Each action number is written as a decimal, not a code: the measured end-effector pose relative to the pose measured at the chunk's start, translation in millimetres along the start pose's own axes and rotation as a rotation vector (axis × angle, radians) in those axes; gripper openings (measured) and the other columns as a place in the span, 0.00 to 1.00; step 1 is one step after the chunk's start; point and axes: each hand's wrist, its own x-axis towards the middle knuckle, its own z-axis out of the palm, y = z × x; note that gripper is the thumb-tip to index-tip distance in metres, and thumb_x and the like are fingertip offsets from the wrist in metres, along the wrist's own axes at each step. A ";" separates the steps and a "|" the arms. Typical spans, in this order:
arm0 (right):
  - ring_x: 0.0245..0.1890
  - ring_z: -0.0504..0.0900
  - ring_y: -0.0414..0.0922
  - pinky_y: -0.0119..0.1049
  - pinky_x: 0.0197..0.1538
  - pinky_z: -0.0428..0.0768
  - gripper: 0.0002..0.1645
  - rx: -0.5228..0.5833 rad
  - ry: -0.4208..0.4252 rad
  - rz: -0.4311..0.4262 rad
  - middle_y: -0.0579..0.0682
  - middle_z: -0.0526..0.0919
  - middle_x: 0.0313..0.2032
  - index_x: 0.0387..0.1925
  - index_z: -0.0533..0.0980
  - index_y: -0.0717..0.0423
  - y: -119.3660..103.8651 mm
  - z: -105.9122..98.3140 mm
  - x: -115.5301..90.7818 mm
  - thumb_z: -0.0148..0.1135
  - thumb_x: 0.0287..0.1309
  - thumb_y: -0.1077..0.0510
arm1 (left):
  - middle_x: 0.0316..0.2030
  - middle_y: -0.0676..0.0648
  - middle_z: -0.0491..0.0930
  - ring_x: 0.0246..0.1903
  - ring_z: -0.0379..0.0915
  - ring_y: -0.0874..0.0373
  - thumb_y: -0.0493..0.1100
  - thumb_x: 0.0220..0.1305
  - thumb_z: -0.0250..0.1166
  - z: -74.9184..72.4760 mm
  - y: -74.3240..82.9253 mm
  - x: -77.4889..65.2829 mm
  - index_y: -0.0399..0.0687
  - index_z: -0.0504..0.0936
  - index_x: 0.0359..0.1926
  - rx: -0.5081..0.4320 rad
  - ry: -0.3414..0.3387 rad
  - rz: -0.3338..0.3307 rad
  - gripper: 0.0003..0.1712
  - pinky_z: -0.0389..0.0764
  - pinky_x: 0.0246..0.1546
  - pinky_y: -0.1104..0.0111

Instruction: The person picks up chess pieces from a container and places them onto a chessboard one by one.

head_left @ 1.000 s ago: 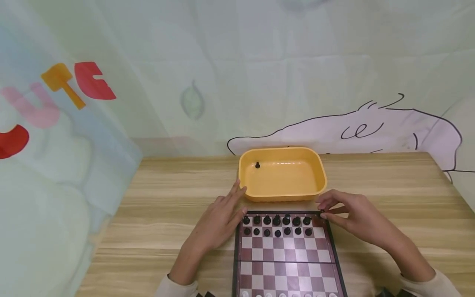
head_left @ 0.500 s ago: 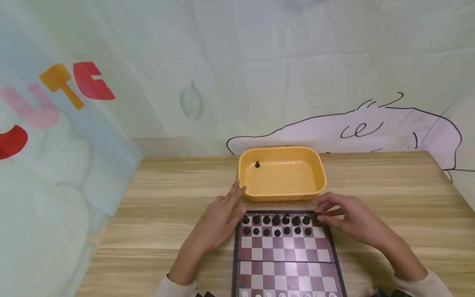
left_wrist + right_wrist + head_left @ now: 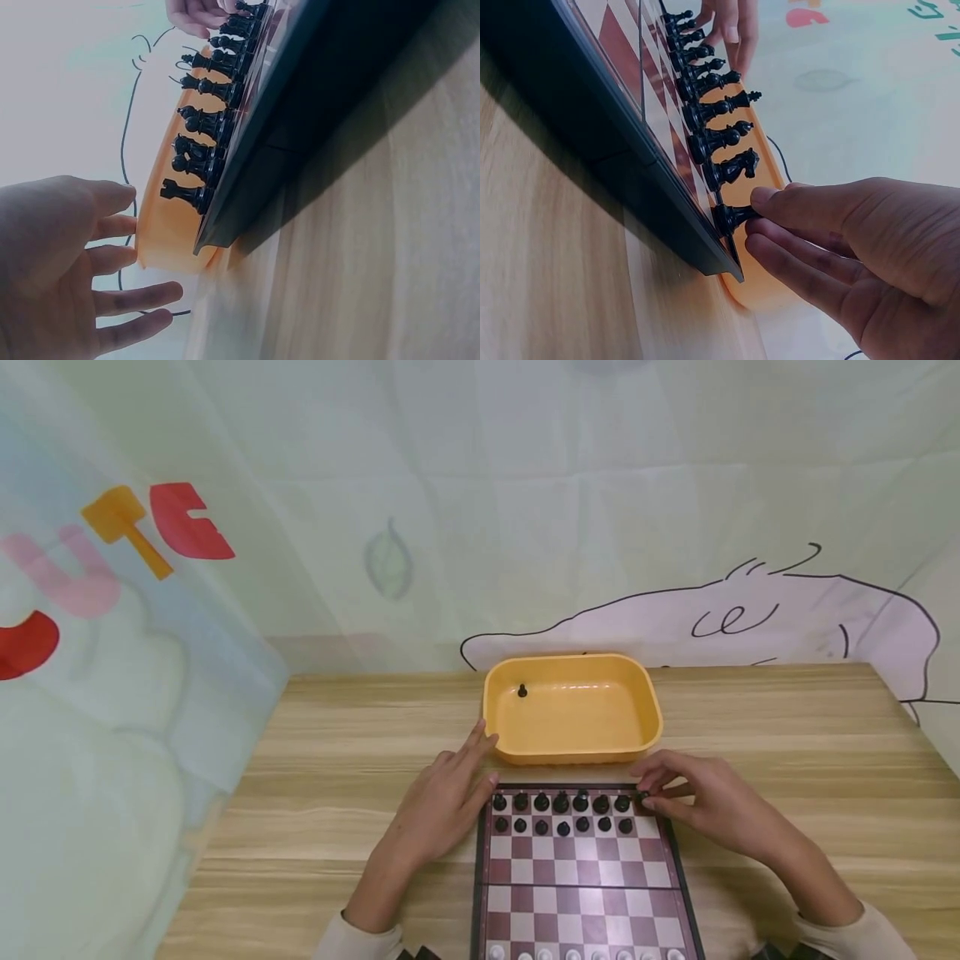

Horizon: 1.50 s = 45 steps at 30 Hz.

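My right hand (image 3: 708, 793) pinches a black chess piece (image 3: 730, 218) between thumb and fingers. In the right wrist view its base stands on or just at the corner square of the chessboard (image 3: 577, 900), beside a black knight (image 3: 733, 169); the fingers hide its top. Several black pieces line the board's far two rows, including a rook (image 3: 180, 191) at the left corner. My left hand (image 3: 442, 810) has its fingers spread and holds nothing. It lies at the board's far left corner, fingertips by the yellow tray (image 3: 573, 752); whether they touch it I cannot tell.
One small black chess piece (image 3: 522, 691) stands in the tray behind the board. White pieces (image 3: 573, 955) line the board's near side, cut off by the frame edge. The wooden table (image 3: 337, 735) ends at a printed cloth (image 3: 525, 527).
My right hand has moved slightly left, bringing the black chess piece from the board's edge over the far right corner square. The left hand stays nearly still.
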 end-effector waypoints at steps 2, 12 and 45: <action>0.38 0.80 0.38 0.33 0.38 0.79 0.22 0.000 0.003 0.002 0.40 0.82 0.39 0.48 0.75 0.49 -0.4 -0.4 -0.4 0.68 0.50 0.64 | 0.72 0.56 0.47 0.52 0.67 0.59 0.58 0.70 0.48 -0.9 0.4 0.1 0.67 0.56 0.72 0.002 0.003 -0.002 0.31 0.71 0.49 0.62; 0.38 0.80 0.39 0.33 0.38 0.79 0.21 -0.017 0.009 -0.023 0.40 0.82 0.39 0.47 0.76 0.49 -2.8 -0.4 -1.5 0.68 0.50 0.63 | 0.72 0.55 0.50 0.51 0.67 0.59 0.58 0.70 0.49 -2.8 1.5 -0.6 0.63 0.61 0.70 0.016 0.011 -0.015 0.30 0.71 0.48 0.62; 0.38 0.78 0.34 0.32 0.38 0.79 0.09 -0.091 0.016 -0.023 0.35 0.81 0.38 0.43 0.77 0.43 -27.5 -21.7 41.2 0.62 0.59 0.54 | 0.72 0.55 0.48 0.52 0.68 0.58 0.66 0.70 0.38 -6.9 0.3 -1.4 0.62 0.60 0.71 0.013 -0.009 -0.003 0.33 0.72 0.47 0.63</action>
